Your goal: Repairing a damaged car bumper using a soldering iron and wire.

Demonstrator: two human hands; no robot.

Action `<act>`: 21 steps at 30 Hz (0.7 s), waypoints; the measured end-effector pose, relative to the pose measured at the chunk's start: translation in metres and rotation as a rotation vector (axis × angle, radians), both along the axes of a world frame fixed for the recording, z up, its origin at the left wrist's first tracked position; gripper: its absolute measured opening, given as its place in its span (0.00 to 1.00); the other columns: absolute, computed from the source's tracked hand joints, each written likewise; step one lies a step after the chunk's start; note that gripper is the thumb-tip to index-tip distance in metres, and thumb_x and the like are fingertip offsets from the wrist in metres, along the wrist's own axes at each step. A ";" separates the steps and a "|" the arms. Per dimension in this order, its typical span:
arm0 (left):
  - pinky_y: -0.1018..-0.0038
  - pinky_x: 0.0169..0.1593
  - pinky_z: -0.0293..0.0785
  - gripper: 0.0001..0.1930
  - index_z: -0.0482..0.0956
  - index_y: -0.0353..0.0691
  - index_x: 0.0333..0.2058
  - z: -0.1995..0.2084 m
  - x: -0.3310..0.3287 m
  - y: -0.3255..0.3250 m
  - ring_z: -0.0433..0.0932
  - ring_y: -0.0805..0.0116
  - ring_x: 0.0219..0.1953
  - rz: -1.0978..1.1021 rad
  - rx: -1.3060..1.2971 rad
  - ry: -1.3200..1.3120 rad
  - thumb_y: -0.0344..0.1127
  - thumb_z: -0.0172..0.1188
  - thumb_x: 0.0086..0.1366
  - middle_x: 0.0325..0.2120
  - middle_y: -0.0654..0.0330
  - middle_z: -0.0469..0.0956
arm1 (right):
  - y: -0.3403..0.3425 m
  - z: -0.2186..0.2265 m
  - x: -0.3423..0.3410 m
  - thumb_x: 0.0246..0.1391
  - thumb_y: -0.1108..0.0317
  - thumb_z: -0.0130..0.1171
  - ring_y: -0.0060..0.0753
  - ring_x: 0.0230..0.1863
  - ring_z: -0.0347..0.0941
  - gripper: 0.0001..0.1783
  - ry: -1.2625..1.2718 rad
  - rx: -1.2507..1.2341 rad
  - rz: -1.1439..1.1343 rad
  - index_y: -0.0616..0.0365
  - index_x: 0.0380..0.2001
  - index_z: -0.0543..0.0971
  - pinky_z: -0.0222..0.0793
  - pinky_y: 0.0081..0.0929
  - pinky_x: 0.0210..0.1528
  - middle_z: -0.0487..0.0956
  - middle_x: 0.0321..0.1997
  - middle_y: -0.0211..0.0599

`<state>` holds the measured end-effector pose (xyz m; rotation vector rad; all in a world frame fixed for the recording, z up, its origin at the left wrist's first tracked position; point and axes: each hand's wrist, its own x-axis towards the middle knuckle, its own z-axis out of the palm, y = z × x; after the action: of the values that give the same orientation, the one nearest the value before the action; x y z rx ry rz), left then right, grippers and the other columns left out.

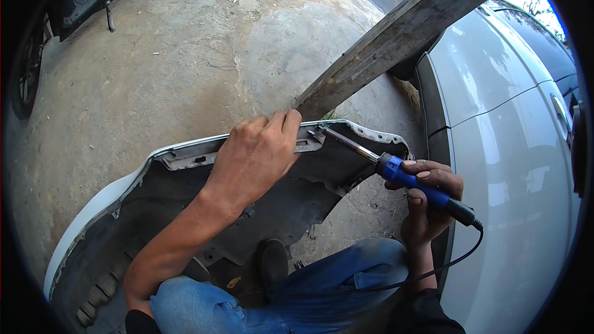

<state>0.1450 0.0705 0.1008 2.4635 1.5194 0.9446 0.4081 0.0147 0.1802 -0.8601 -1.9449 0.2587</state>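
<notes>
A white car bumper (106,203) stands in front of me with its dark inner side facing my legs. My left hand (255,151) is closed over its upper edge, fingers curled across the rim. In my right hand (433,195) is a soldering iron (405,178) with a blue handle and a long metal shaft. Its tip meets the bumper's edge by a pale bracket (314,138), just right of my left hand; whether it presses in is too small to tell. A black cord (465,258) runs from the handle's end down past my knee.
A wooden post (402,37) slants up behind the bumper. Close on my right stands a white car (501,167). A parked motorcycle (80,6) is at the far left on the rough concrete ground (167,68). My shoe (273,263) is beside the bumper's inner side.
</notes>
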 end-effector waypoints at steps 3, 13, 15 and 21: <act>0.61 0.45 0.81 0.25 0.73 0.35 0.45 -0.002 -0.001 0.001 0.84 0.52 0.41 -0.002 0.013 -0.008 0.33 0.78 0.52 0.37 0.52 0.80 | 0.000 -0.001 -0.002 0.63 0.64 0.68 0.45 0.51 0.82 0.20 0.045 -0.039 0.007 0.61 0.48 0.70 0.87 0.45 0.48 0.80 0.47 0.54; 0.61 0.46 0.81 0.26 0.74 0.35 0.46 -0.001 0.000 0.000 0.84 0.52 0.42 -0.011 0.002 -0.009 0.32 0.77 0.51 0.38 0.52 0.80 | -0.002 -0.001 -0.003 0.61 0.64 0.71 0.45 0.50 0.82 0.21 0.062 -0.041 -0.019 0.60 0.47 0.71 0.84 0.43 0.51 0.81 0.45 0.53; 0.61 0.46 0.81 0.26 0.74 0.34 0.46 -0.002 0.000 0.000 0.84 0.52 0.42 -0.012 0.015 -0.017 0.32 0.77 0.51 0.38 0.52 0.80 | -0.002 -0.001 -0.003 0.60 0.64 0.71 0.45 0.50 0.82 0.21 0.063 -0.036 -0.026 0.60 0.47 0.71 0.83 0.42 0.52 0.82 0.45 0.52; 0.61 0.46 0.80 0.27 0.74 0.34 0.46 -0.001 -0.002 0.000 0.84 0.51 0.41 -0.012 0.015 -0.022 0.32 0.78 0.51 0.38 0.50 0.80 | -0.002 -0.001 -0.004 0.59 0.64 0.72 0.43 0.49 0.83 0.21 0.046 -0.033 -0.039 0.59 0.46 0.72 0.80 0.42 0.55 0.83 0.44 0.50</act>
<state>0.1432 0.0701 0.0999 2.4613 1.4943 0.9808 0.4039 0.0130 0.1794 -0.9053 -1.8835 0.2863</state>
